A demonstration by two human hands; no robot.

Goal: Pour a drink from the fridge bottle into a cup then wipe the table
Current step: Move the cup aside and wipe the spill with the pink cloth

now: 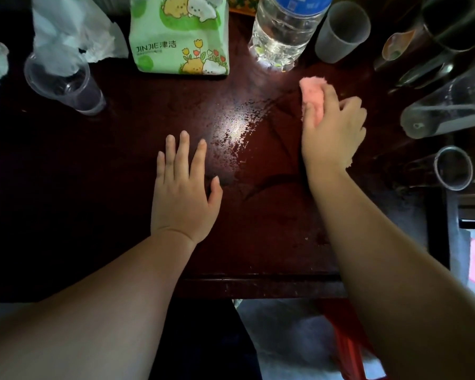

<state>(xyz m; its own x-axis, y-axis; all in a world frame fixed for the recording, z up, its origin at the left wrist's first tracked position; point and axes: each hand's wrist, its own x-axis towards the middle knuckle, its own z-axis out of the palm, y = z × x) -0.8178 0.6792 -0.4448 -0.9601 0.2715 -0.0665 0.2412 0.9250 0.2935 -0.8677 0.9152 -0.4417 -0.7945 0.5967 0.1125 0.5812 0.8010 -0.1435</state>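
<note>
right hand [331, 127] gripping pink cloth [311, 96]

We recorded a domestic setting, in all likelihood a room in a home. Evidence we noted: one dark red-brown wooden table [231, 229] with a glossy, wet-streaked top; one green cartoon-printed pack of tissues [180, 37]; one clear water bottle [283, 31] with a blue label; one frosted cup [340, 31] beside it; one clear plastic cup [63, 83]; several drinking glasses [450, 105] crowded at the right edge; loose crumpled tissue [74, 31] at the far left; one pink cloth [310, 91].
</note>
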